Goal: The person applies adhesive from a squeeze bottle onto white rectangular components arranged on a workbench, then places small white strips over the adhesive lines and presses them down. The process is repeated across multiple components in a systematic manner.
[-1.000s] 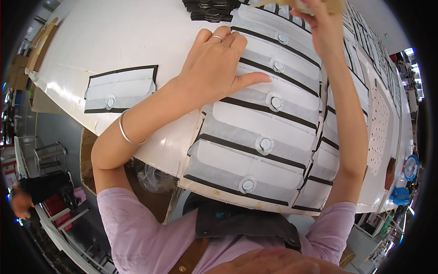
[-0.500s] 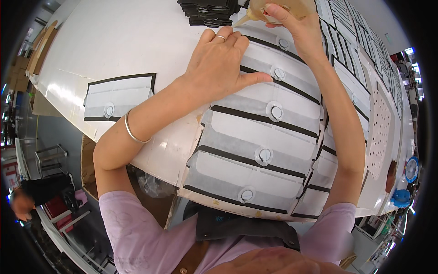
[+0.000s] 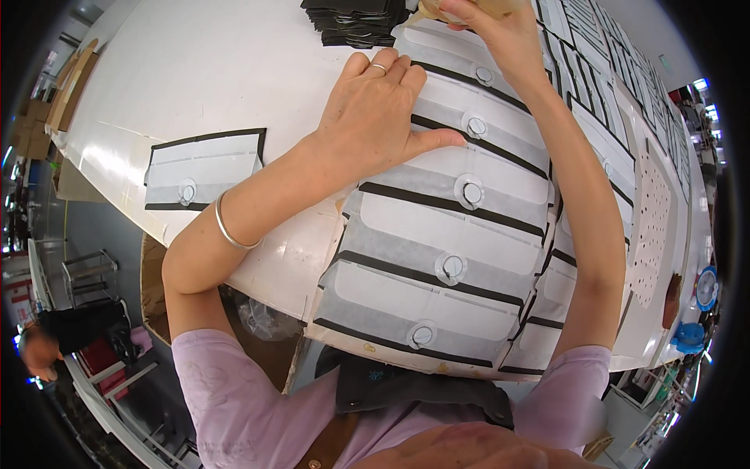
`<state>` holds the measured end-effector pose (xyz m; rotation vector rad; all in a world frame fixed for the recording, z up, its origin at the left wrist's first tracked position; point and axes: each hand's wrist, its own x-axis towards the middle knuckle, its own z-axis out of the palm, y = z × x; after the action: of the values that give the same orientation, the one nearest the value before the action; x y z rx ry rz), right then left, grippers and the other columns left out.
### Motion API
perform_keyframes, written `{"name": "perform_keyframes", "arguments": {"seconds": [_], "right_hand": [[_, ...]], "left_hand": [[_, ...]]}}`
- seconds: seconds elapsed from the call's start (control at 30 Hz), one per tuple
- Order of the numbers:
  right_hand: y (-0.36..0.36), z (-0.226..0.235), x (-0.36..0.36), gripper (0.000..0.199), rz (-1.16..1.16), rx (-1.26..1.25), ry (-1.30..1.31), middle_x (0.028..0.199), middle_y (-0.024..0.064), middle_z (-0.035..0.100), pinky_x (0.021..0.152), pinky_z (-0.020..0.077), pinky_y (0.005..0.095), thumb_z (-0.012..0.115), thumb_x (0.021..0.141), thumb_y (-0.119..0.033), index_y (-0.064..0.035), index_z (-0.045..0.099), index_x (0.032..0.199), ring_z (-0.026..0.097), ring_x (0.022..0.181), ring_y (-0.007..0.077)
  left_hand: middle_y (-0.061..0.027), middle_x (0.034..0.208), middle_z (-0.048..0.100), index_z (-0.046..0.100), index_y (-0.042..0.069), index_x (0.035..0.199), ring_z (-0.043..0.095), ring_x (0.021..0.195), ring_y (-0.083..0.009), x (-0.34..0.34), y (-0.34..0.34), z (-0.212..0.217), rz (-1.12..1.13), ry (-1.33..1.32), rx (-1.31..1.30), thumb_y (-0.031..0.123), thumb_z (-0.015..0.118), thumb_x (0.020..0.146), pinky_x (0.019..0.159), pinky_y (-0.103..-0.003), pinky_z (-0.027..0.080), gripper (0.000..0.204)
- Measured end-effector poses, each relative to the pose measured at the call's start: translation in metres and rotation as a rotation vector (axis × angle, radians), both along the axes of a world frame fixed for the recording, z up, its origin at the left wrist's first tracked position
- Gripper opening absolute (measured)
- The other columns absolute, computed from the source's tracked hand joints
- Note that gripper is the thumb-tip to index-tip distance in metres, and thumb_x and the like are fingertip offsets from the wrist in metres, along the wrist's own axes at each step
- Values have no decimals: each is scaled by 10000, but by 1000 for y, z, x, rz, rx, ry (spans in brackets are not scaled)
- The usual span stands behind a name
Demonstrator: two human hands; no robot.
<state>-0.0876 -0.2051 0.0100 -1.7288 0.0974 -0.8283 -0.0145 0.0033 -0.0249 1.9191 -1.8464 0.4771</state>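
Observation:
My right hand [image 3: 508,41] grips a squeeze bottle [image 3: 500,6] of yellowish liquid at the top edge of the view. The bottle is tilted, its narrow nozzle pointing left over the farthest panel; part of it is cut off. Flat white and grey panels [image 3: 437,227] with black strips overlap in a column before me, each bearing a round white disc [image 3: 472,193]. My left hand [image 3: 375,109] rests on the column's left edge, thumb stretched across a panel and fingers bent, their tips hidden. It holds nothing that I can see.
A stack of black pieces [image 3: 355,22] sits beyond my left hand. One separate panel [image 3: 205,170] lies to the left on the white table [image 3: 211,78]. More panels [image 3: 601,141] and a perforated board [image 3: 650,227] are at the right. A person [image 3: 78,336] is at the far left.
My right hand and the bottle have moved away from me and slightly left, so less of the bottle shows. My left hand has hardly moved.

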Motion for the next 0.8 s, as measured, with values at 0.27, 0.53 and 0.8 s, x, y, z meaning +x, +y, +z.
{"name": "perform_keyframes", "arguments": {"seconds": [0.27,0.53,0.8], "right_hand": [[2,23,-31,374,-16,239,-49,1065,59,715,646,613,264,746,974,-318,-71,633,1231,720,934,151],[-2,147,-183,437,33,492,-470,1147,174,702,658,688,278,678,1004,-408,-25,627,1209,751,967,285],[39,74,-384,404,-253,566,-378,1186,74,695,760,645,325,679,1017,-308,-57,593,1322,714,1012,208]], "left_hand": [[-233,1084,717,623,-59,1022,586,1245,-412,0,3,-1,-10,54,-20,647,746,830,955,-442,406,742],[-162,987,684,611,7,1087,584,1190,-372,-9,-11,10,7,68,96,566,754,864,971,-469,381,618],[-160,1361,624,542,-22,1374,483,1349,-360,-32,8,30,72,-7,157,457,667,978,1081,-484,321,634]]}}
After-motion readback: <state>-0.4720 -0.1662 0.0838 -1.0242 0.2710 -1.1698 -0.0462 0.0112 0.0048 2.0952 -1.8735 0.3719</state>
